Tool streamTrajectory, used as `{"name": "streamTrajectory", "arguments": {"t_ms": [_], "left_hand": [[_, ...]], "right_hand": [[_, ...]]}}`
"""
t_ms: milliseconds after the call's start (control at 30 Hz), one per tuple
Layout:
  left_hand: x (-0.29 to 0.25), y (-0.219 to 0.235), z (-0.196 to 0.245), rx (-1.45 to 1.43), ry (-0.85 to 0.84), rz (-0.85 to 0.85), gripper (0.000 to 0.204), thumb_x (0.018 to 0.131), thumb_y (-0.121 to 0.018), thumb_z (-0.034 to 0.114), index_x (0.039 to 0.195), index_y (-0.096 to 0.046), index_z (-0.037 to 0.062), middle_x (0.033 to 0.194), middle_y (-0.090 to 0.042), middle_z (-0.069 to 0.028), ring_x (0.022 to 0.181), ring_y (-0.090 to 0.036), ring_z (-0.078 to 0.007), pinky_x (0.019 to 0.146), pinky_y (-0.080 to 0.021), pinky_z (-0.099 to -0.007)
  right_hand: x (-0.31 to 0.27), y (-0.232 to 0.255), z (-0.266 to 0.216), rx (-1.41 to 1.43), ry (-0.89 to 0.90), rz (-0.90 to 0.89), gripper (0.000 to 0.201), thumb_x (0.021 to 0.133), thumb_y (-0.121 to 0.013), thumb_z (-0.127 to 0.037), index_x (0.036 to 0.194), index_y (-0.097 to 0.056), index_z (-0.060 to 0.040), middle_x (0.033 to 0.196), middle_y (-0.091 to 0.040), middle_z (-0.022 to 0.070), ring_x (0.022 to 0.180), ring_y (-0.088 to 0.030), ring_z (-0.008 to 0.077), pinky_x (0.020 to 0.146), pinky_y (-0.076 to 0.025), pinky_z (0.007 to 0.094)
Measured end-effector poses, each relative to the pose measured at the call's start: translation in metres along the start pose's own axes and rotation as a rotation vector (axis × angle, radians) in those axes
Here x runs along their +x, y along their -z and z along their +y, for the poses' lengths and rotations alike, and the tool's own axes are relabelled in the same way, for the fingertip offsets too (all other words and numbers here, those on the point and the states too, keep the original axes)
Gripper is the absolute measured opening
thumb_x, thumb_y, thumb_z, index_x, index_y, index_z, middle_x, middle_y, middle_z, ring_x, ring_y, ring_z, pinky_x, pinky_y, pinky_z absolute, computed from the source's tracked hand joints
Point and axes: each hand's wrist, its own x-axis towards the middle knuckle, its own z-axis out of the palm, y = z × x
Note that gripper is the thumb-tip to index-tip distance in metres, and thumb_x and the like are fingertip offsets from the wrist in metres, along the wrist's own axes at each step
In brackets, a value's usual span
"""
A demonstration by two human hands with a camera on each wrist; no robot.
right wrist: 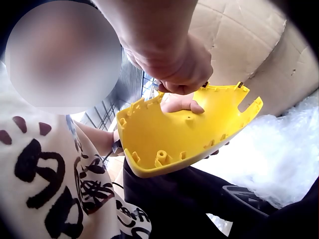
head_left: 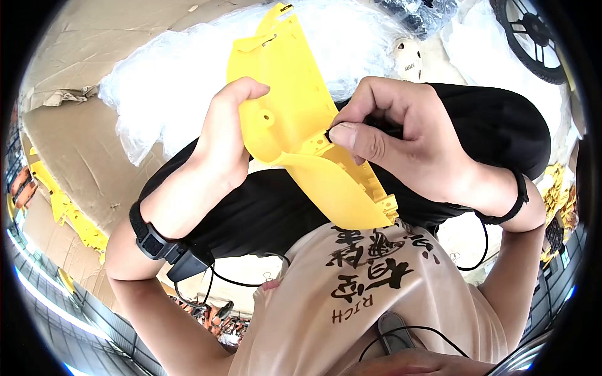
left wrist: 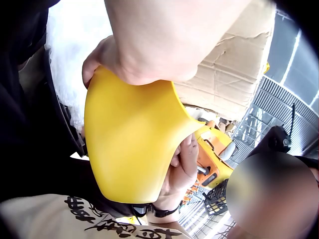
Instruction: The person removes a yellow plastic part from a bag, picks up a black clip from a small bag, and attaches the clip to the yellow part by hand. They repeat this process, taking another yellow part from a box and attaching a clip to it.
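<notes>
A curved yellow plastic shell is held up over the person's lap, its ribbed hollow side toward the head camera. The left hand grips it by one side, thumb lying on the inner face and the other fingers hidden behind. At the opposite edge, the right hand pinches a small black piece between thumb and index finger, right at the shell's rim. In the right wrist view, small dark clips sit along the rim near that hand. The smooth outer face fills the middle of the left wrist view.
Clear plastic wrapping lies on the floor beyond the knees, beside cardboard. A black spoked wheel stands at the far right. More yellow parts lie at the left. A cable hangs from the left wrist strap.
</notes>
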Motion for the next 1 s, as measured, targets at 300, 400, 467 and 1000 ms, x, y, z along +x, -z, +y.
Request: {"name": "streamTrajectory", "arguments": {"t_ms": [300, 400, 467, 1000], "left_hand": [[-0.005, -0.002, 0.006, 0.021, 0.014, -0.038, 0.045, 0.090, -0.048, 0.029, 0.120, -0.053, -0.0042, 0.110, -0.063, -0.0162, 0.101, -0.063, -0.0241, 0.088, -0.050, -0.0372], [-0.002, -0.002, 0.003, -0.019, 0.005, -0.031, 0.044, 0.090, -0.047, 0.028, 0.120, -0.053, -0.0040, 0.109, -0.064, -0.0156, 0.098, -0.064, -0.0240, 0.086, -0.050, -0.0361], [-0.001, -0.001, 0.000, -0.016, -0.022, -0.013, 0.043, 0.090, -0.047, 0.027, 0.120, -0.054, -0.0039, 0.108, -0.064, -0.0150, 0.098, -0.064, -0.0235, 0.087, -0.050, -0.0367], [-0.004, -0.001, 0.008, -0.016, 0.018, -0.093, 0.046, 0.086, -0.052, 0.029, 0.119, -0.054, -0.0025, 0.111, -0.062, -0.0141, 0.101, -0.060, -0.0243, 0.089, -0.046, -0.0362]], "right_hand": [[0.003, 0.004, -0.009, 0.164, -0.176, -0.122, 0.021, 0.096, -0.066, -0.017, 0.093, -0.059, 0.0029, 0.079, -0.062, 0.0024, 0.069, -0.057, 0.0053, 0.061, -0.045, 0.0191], [0.001, -0.001, -0.002, 0.110, -0.040, -0.098, 0.018, 0.096, -0.065, -0.014, 0.092, -0.059, 0.0028, 0.081, -0.063, 0.0027, 0.070, -0.057, 0.0051, 0.061, -0.045, 0.0194], [-0.001, -0.005, 0.002, 0.015, 0.055, -0.022, 0.016, 0.096, -0.065, -0.011, 0.091, -0.058, 0.0027, 0.081, -0.064, 0.0029, 0.070, -0.057, 0.0046, 0.061, -0.046, 0.0197], [0.002, 0.013, -0.015, 0.381, -0.280, -0.197, 0.020, 0.101, -0.058, -0.017, 0.105, -0.059, 0.0025, 0.077, -0.060, 0.0051, 0.055, -0.035, 0.0007, 0.048, -0.026, 0.0183]]}}
